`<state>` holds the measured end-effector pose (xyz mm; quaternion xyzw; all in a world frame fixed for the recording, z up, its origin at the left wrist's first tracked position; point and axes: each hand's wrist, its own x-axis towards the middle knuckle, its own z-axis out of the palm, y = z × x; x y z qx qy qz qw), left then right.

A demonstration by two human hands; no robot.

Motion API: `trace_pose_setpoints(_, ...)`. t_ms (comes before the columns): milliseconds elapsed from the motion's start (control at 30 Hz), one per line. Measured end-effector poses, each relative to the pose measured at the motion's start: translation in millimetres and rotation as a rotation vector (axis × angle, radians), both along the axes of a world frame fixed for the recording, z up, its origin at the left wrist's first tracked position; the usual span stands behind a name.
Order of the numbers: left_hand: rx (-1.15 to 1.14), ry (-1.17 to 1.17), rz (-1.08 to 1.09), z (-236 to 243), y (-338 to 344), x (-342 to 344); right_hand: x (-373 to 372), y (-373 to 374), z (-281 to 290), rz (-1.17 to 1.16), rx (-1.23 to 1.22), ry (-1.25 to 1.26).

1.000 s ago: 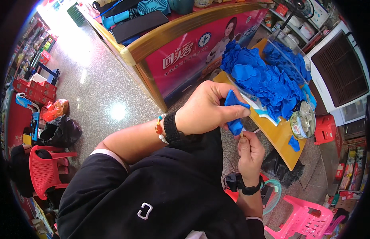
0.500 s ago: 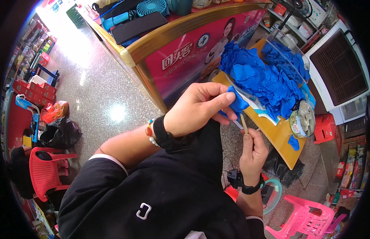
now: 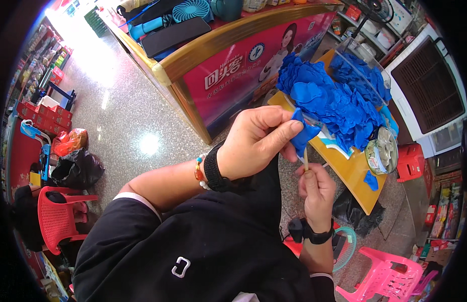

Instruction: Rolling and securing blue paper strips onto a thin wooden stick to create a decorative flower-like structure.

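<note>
My left hand [image 3: 256,141] pinches a folded blue petal-like piece [image 3: 306,135] between thumb and fingers. Just below it, my right hand [image 3: 318,194] closes around a thin beige stick [image 3: 306,160], whose upper end meets or overlaps the lower edge of the blue piece; whether they are joined I cannot tell. Behind them a large heap of similar blue petal pieces [image 3: 339,108] covers the far part of a yellow wooden board [image 3: 351,176]. One loose blue piece [image 3: 370,180] lies near the board's right edge, beside a round tin [image 3: 379,155].
A wood-trimmed counter [image 3: 193,50] with a pink poster front stands ahead, holding a small blue fan [image 3: 191,10] and a dark flat case [image 3: 175,36]. Pink plastic chairs [image 3: 57,219] are at left and lower right. A white appliance [image 3: 424,85] stands far right.
My left hand has shifted slightly right with the blue piece, which now stands more pointed at its top. My right hand has turned a little, still gripping the stick.
</note>
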<state>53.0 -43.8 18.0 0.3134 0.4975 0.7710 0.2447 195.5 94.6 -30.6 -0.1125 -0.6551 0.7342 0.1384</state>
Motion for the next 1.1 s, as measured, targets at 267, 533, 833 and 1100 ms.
trace_pose_setpoints(267,-0.004,0.123,0.035,-4.2,-1.6,1.6,2.1,-3.5,3.3,0.032,-0.168,-0.056)
trace_pose_setpoints(533,0.009,-0.017,0.042,4.3,0.1,1.1,3.2,-2.5,-5.2,-0.177,0.435,0.03)
trace_pose_setpoints(833,-0.017,0.034,0.005,-2.1,-2.1,3.3,4.0,1.7,2.5,0.06,-0.063,-0.1)
trace_pose_setpoints(1100,-0.033,0.005,-0.029,-7.9,-4.7,2.8,-0.3,-6.5,-0.3,-0.175,0.458,-0.031)
